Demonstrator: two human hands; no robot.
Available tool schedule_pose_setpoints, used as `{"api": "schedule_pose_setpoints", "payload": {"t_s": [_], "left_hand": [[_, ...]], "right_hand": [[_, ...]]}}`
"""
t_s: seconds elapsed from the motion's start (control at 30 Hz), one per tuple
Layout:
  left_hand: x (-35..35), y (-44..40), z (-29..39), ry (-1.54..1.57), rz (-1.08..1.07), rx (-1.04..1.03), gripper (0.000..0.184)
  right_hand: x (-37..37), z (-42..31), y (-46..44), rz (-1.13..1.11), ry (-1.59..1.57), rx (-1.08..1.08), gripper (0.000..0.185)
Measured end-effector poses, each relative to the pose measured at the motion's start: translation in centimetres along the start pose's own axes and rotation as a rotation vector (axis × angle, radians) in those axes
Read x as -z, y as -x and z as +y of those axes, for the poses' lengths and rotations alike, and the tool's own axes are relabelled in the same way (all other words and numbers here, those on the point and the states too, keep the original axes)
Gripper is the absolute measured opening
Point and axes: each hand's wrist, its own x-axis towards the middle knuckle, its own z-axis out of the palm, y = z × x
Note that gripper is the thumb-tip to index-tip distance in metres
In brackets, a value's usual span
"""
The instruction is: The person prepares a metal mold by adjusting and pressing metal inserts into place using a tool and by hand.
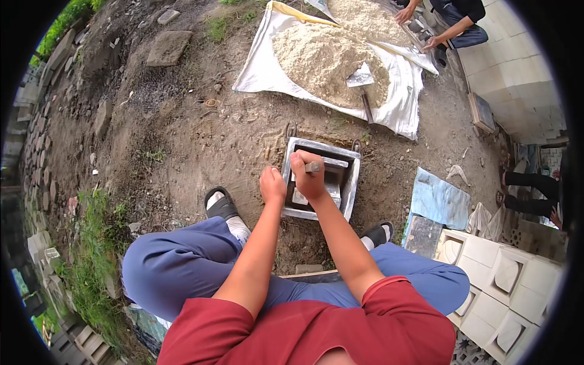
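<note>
A square metal mould (354,185) with a raised inner block (333,180) stands on the dirt between my feet. My right hand (308,175) is wrapped round a rod-like handle (312,166) above the mould's middle; what the handle belongs to is hidden under the hand. At the mould's left rim my left hand (272,184) is closed, and what it grips, if anything, is hidden. Wire loops (356,146) stick out at the mould's far corners. Beyond it a trowel (361,75) rests on a pale sandy heap (316,61) on a white sheet (398,109).
A co-worker's hands (431,44) are at another mould at the upper right. Pale blocks (486,255) are stacked at the lower right, beside a blue sheet (439,199). Another person's legs (530,181) show at the far right. A flat stone (169,48) lies upper left.
</note>
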Motion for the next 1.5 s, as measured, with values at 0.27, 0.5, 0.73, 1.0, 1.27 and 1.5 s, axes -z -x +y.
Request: {"api": "schedule_pose_setpoints", "payload": {"t_s": [0.27,0.5,0.73,1.0,1.27,1.5], "left_hand": [[0.4,0.2,0.5,-0.041,0.014,-0.02,0.035],[0.5,0.5,0.8,-0.04,0.078,-0.017,0.034],[0.6,0.3,1.1,-0.053,-0.022,0.032,0.037],[0.4,0.1,1.0,-0.107,0.019,0.047,0.047],[0.5,0.2,0.8,0.021,0.051,0.037,0.053],[0.1,-0.1,0.8,-0.019,0.103,-0.047,0.053]], "right_hand": [[0.5,4.1,-1.1,-0.018,0.042,-0.023,0.037],[0.9,3.5,1.8,-0.03,0.112,0.005,0.044],[0.1,2.8,0.6,0.042,-0.035,-0.105,0.044],[-0.7,5.9,1.9,0.066,0.108,0.071,0.037],[0.5,4.5,1.4,0.113,-0.081,-0.048,0.037],[-0.9,2.1,-1.2,0.074,0.055,0.003,0.042]]}}
